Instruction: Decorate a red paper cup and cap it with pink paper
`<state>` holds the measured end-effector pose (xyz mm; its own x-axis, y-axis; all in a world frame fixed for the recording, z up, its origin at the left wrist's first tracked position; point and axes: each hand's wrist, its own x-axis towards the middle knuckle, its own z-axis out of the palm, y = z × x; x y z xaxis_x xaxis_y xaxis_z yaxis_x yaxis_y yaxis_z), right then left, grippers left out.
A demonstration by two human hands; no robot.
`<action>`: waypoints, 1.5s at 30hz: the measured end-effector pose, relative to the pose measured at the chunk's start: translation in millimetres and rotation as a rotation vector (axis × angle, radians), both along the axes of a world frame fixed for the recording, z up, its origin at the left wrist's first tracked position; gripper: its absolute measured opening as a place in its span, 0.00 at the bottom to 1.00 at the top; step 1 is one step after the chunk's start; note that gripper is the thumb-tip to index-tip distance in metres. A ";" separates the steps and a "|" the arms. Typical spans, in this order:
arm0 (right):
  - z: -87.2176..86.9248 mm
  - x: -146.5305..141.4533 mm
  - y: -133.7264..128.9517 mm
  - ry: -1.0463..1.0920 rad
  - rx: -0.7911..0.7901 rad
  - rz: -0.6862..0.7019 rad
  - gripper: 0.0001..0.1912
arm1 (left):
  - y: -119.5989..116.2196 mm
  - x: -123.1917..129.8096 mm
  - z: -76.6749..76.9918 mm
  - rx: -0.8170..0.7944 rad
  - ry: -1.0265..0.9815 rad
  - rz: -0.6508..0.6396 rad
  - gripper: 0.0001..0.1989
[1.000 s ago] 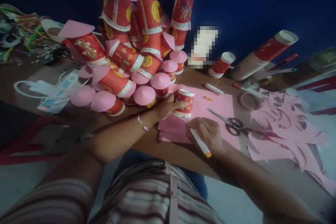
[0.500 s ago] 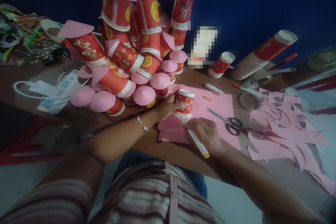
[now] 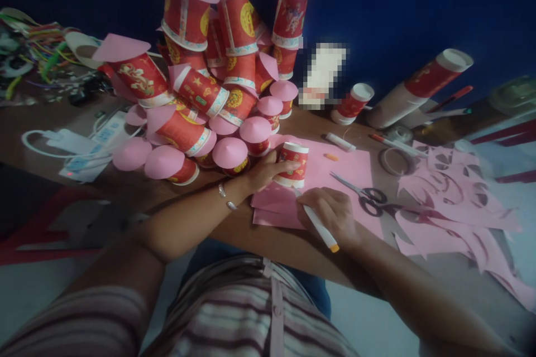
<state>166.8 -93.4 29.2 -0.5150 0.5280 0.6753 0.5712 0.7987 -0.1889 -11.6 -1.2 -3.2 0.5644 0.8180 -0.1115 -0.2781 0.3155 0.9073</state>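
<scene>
My left hand is closed around a red paper cup that stands upside down on pink paper. In my right hand is a white marker with an orange end, its tip close to the cup's lower rim. An orange marker cap lies on the pink paper beyond the cup. Scissors with dark handles rest, blades apart, to the right of my right hand.
Many red cups with pink cone tops are piled at the left and back. Pink paper scraps spread over the right side. A tape roll, a glue stick, a tall cup stack and a power strip are around.
My right hand and the marker have shifted slightly to the right along the cup's rim. My left hand keeps its hold on the cup, almost unmoved.
</scene>
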 end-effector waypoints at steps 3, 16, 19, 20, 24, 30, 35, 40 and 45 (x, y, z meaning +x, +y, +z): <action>0.1 -0.2 0.5 -0.004 -0.004 -0.006 0.06 | -0.5 0.5 1.8 -0.087 -0.024 -0.004 0.23; -3.9 -0.5 1.9 -0.001 0.023 -0.064 0.08 | 0.4 0.5 -0.2 -0.115 -0.069 0.002 0.24; -3.2 -0.8 1.8 -0.008 0.023 -0.081 0.09 | 0.6 0.6 0.2 -0.112 -0.070 -0.007 0.23; -2.9 -0.9 1.8 -0.012 0.025 -0.085 0.09 | 0.9 0.6 0.0 -0.113 -0.072 -0.010 0.23; -2.3 -0.9 1.7 -0.018 0.030 -0.089 0.10 | 2.3 0.3 -1.4 -0.108 -0.085 -0.017 0.23; -1.9 0.2 -0.4 0.024 0.019 -0.065 0.09 | 3.4 0.2 0.6 -0.127 -0.107 -0.018 0.23; 2.0 0.5 -1.8 0.069 0.022 -0.022 0.09 | 3.4 0.4 1.0 -0.134 -0.148 0.026 0.23; 2.9 -0.3 -0.3 0.094 0.055 -0.009 0.11 | 4.0 -0.2 1.4 -0.130 -0.176 0.043 0.22; 1.3 1.6 3.4 0.121 0.068 -0.005 0.14 | 4.5 0.2 3.3 -0.120 -0.179 0.070 0.23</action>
